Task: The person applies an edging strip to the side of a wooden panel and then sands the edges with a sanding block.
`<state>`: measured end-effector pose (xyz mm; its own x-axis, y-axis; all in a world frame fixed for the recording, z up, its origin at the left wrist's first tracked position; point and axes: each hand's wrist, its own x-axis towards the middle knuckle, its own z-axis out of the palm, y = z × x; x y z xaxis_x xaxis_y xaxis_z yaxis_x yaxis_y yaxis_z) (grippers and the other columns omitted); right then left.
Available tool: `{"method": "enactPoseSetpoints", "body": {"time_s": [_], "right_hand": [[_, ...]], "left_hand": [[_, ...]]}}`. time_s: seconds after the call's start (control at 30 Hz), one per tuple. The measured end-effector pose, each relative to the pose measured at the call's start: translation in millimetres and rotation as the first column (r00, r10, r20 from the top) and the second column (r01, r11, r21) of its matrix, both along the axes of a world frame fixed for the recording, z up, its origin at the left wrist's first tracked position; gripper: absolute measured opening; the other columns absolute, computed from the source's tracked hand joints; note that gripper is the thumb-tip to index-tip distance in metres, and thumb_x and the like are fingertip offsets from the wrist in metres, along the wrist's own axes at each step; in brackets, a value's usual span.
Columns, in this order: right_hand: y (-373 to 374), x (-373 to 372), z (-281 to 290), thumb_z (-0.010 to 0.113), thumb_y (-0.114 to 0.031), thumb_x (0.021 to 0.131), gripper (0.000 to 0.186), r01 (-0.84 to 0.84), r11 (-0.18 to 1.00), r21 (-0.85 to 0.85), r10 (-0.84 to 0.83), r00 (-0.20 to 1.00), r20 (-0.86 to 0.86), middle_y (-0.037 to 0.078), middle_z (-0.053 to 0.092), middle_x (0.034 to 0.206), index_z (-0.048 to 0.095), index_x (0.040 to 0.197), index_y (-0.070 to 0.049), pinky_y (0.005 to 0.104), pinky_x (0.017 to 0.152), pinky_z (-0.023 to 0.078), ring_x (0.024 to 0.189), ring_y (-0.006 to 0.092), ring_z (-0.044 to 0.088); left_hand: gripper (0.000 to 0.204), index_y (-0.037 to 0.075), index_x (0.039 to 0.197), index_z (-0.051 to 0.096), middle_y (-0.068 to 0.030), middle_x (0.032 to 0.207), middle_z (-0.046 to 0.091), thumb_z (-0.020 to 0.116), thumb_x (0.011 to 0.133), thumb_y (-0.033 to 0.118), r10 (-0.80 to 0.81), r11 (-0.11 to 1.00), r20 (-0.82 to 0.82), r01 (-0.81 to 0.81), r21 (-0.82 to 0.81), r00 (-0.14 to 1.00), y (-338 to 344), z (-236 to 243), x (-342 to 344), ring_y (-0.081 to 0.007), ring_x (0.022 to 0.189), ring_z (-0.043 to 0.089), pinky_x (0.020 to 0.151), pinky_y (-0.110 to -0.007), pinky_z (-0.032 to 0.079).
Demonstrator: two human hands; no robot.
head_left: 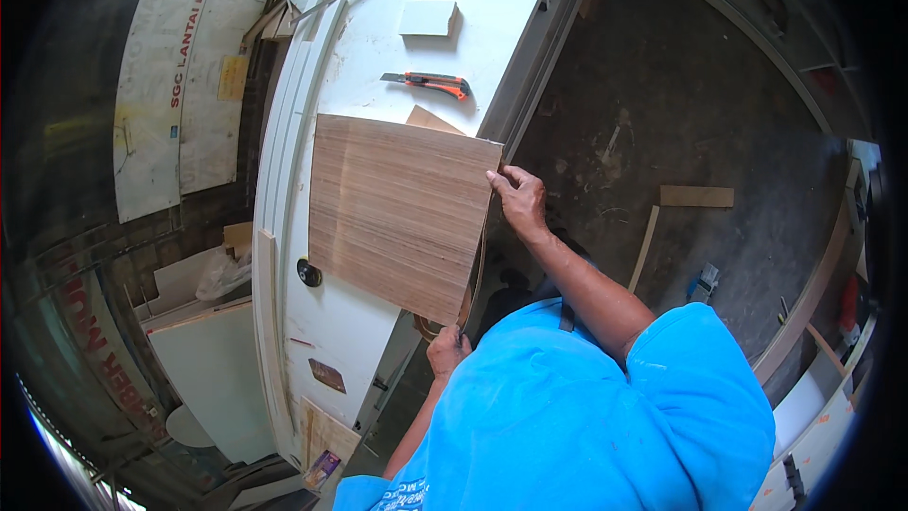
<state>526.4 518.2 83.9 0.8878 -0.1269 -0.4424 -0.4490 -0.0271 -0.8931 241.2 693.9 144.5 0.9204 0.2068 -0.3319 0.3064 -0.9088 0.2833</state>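
Note:
A wood-grain panel [397, 218] lies flat on the white worktop [369, 350], its near edge facing me. At the panel's far right corner my right hand [520, 201] is closed, thumb on top and fingers at the edge. A thin brown strip [480, 260] hangs bowed along that edge and curls below the near corner. My left hand [448, 352] is closed just under this corner, beside the curl; what its fingers hold is partly hidden. Beyond the panel lies an orange and black utility knife [430, 84], blade out.
A white block [427, 19] sits past the knife. On the worktop's left are a round black object [308, 273] and long white strips [284, 151]. Wood offcuts [696, 196] lie on the floor to the right. Large boards [203, 378] lean at left.

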Motion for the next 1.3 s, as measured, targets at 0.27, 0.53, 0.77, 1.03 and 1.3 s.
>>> {"method": "enactPoseSetpoints", "body": {"time_s": [0.27, 0.53, 0.77, 1.03, 1.3], "right_hand": [[4.3, -53.6, -1.9, 0.071, -0.021, 0.093, 0.028, -0.058, 0.912, 0.405, 0.127, 0.981, -0.147, 0.000, 0.069, 0.085, 0.072, 0.107, 0.003, 0.0249, 0.064, 0.047, 0.072, 0.0059, 0.058], [15.4, -76.5, -3.6, 0.077, -0.017, 0.086, 0.029, -0.118, 0.922, 0.369, 0.198, 0.963, -0.186, 0.008, 0.073, 0.087, 0.071, 0.102, 0.006, 0.0277, 0.066, 0.053, 0.075, 0.0114, 0.066], [17.9, -75.3, 0.7, 0.076, -0.018, 0.085, 0.029, -0.115, 0.933, 0.341, 0.191, 0.962, -0.197, 0.008, 0.073, 0.084, 0.072, 0.101, 0.007, 0.0276, 0.067, 0.054, 0.074, 0.0130, 0.068], [27.4, -85.5, 0.9, 0.078, -0.017, 0.086, 0.025, -0.019, 0.937, 0.350, 0.099, 0.972, -0.213, 0.003, 0.068, 0.082, 0.071, 0.097, 0.005, 0.0231, 0.061, 0.046, 0.069, 0.0083, 0.059], [45.7, -156.4, 11.4, 0.079, -0.018, 0.083, 0.023, -0.055, 0.941, 0.333, 0.163, 0.938, -0.305, 0.005, 0.069, 0.079, 0.070, 0.087, 0.003, 0.0268, 0.061, 0.050, 0.069, 0.0108, 0.062]], "left_hand": [[0.014, 0.004, 0.080, 0.058, -0.0171, 0.080, 0.062, 0.070, 0.077, 0.010, 0.044, 0.999, -0.023, -0.044, 0.017, 0.999, -0.5, -1.6, -1.8, -0.0383, 0.075, 0.066, 0.065, -0.048, 0.052], [0.018, 0.005, 0.084, 0.056, -0.0153, 0.081, 0.061, 0.071, 0.077, 0.013, 0.025, 0.999, -0.018, -0.024, 0.046, 1.000, 0.6, -5.3, -7.7, -0.0370, 0.075, 0.066, 0.065, -0.048, 0.052], [0.018, 0.006, 0.083, 0.055, -0.0145, 0.078, 0.060, 0.072, 0.079, 0.013, 0.032, 0.996, 0.021, -0.033, 0.084, 0.999, -1.4, -5.3, -11.4, -0.0358, 0.073, 0.065, 0.063, -0.047, 0.052], [0.020, 0.007, 0.081, 0.053, -0.0129, 0.075, 0.057, 0.072, 0.079, 0.013, -0.017, 0.996, 0.133, 0.005, 0.093, 0.991, 9.1, -5.5, -18.2, -0.0342, 0.069, 0.063, 0.060, -0.046, 0.050], [0.016, 0.006, 0.084, 0.053, -0.0144, 0.077, 0.056, 0.067, 0.082, 0.013, -0.214, 0.977, 0.161, 0.210, 0.038, 0.964, 30.5, -6.1, -16.9, -0.0338, 0.063, 0.063, 0.056, -0.045, 0.051]]}}
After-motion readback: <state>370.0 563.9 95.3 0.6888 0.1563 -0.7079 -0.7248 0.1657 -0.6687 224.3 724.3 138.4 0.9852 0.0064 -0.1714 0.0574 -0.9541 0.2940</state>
